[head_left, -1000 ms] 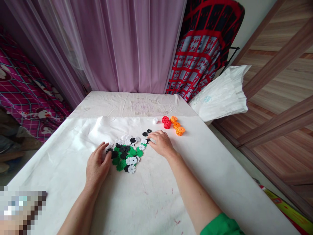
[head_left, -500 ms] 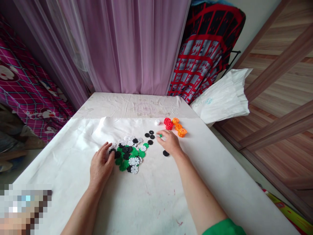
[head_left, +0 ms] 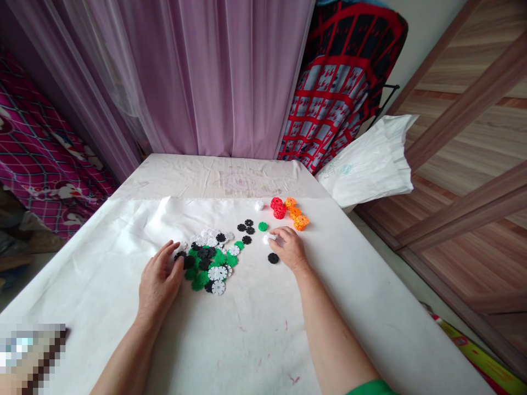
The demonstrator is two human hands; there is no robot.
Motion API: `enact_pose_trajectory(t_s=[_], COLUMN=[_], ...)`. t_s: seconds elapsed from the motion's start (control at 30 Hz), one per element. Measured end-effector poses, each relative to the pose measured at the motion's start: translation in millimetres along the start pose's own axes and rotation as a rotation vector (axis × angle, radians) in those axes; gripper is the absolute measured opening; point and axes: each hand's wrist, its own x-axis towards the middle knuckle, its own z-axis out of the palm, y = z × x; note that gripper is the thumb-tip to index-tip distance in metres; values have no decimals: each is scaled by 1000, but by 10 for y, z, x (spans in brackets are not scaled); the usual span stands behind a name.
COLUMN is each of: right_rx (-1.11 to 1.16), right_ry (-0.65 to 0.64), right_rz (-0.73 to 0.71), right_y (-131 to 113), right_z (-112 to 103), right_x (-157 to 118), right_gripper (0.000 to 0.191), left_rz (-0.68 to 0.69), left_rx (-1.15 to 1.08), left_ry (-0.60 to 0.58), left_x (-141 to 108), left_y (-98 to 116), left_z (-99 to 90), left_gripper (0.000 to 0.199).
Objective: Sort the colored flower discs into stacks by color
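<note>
Under the fingers of the left hand (head_left: 160,281), at the left edge of a mixed pile (head_left: 211,261), lie black discs (head_left: 188,261); the thumb and fingers stand apart, curved around that edge, the thumb close beside the discs. The pile spreads rightward from this hand: flat notched discs in green, black and white, overlapping, with white discs mostly at its far side and a few at its near end.

At the fingertips of the right hand (head_left: 289,249) is a white disc (head_left: 267,238). Thumb and fingers come close together at it, but whether they pinch it or only touch it, I cannot tell. Just nearer than this grip, a single black disc (head_left: 273,258) lies flat. A little beyond the fingertips sits a green disc (head_left: 262,226), and to their left four small black discs (head_left: 246,231) lie between the pile and the green one.

Farther out from the right hand are a white cluster (head_left: 259,205), red clusters (head_left: 278,208) and, right of those, orange clusters (head_left: 296,214). All rest on the white-covered table (head_left: 230,340). Past its far right edge leans a white bag (head_left: 370,164); beyond the table's far end hangs a purple curtain (head_left: 222,82).
</note>
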Motion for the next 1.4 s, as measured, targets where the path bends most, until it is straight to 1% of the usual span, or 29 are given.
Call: enact_pose_trajectory(t_s=[0.27, 0.37, 0.43, 0.5, 0.67, 0.83, 1.1, 1.23, 1.33, 1.4], right_rx=[-10, -40, -114, -194, -313, -361, -370, -358, -347, -322], right_ry=[-11, 22, 36, 22, -50, -78, -121, -132, -81, -21], right_rz=[-14, 72, 139, 158, 77, 34, 36, 44, 105, 104], right_y=[14, 51, 80, 100, 93, 75, 41, 50, 23, -62], right_z=[4, -21, -45, -63, -56, -48, -59, -89, -116, -104], right_x=[-17, -16, -16, -19, -30, -31, -25, -27, -8, 15], right_gripper=[14, 15, 19, 24, 29, 31, 32, 32, 30, 28], left_rz=[-11, -17, -16, -15, -4, -13, -2, -19, -23, -14], left_rx=[-4, -1, 0, 4, -6, -11, -10, 5, 19, 21], left_ry=[4, -7, -9, -7, 11, 4, 0, -13, -17, -11], left_x=[1, 1, 1, 1, -3, -1, 0, 0, -4, -6], left_y=[8, 14, 13, 6, 0, 28, 16, 21, 21, 13], left_z=[-7, -8, -6, 0, 7, -6, 3, -1, 2, 9], left_gripper=[37, 38, 38, 38, 37, 37, 38, 40, 40, 39])
